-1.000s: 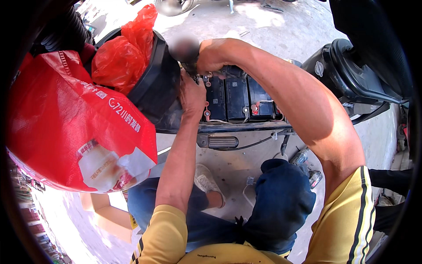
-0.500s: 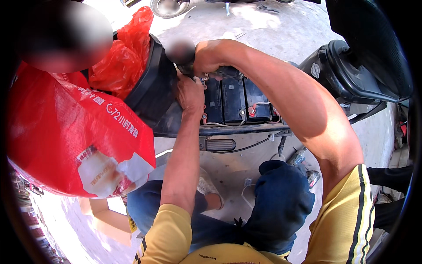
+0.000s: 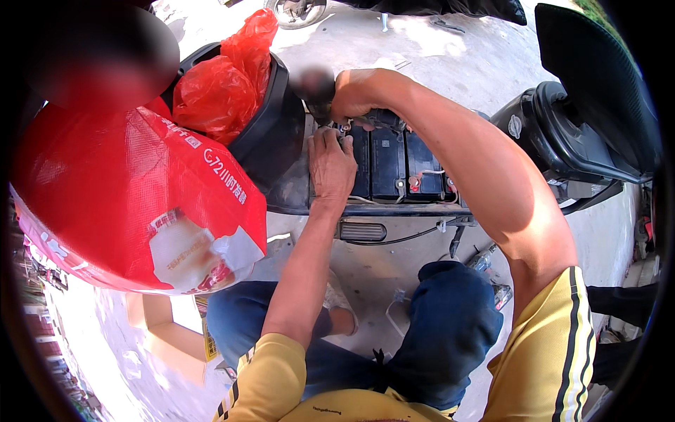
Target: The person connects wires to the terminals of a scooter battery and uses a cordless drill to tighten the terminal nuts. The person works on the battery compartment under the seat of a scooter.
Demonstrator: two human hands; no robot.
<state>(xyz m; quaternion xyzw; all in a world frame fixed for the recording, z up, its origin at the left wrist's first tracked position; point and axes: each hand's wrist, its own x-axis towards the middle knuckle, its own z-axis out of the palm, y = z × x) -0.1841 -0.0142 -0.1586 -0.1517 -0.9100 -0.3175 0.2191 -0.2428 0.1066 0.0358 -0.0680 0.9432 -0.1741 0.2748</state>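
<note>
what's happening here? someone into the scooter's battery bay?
A person crouches beside an open scooter floor bay that holds a row of black batteries. The left hand rests flat on the left end of the row. The right hand grips a dark tool at the far terminals, its tip blurred. Red and white wires lie across the tops. A red bag hangs on the left.

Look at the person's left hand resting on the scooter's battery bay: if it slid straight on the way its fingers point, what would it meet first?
Probably the right hand, which grips a blurred tool just beyond the left hand fingertips, above the black batteries. Depth between them is unclear.
</note>
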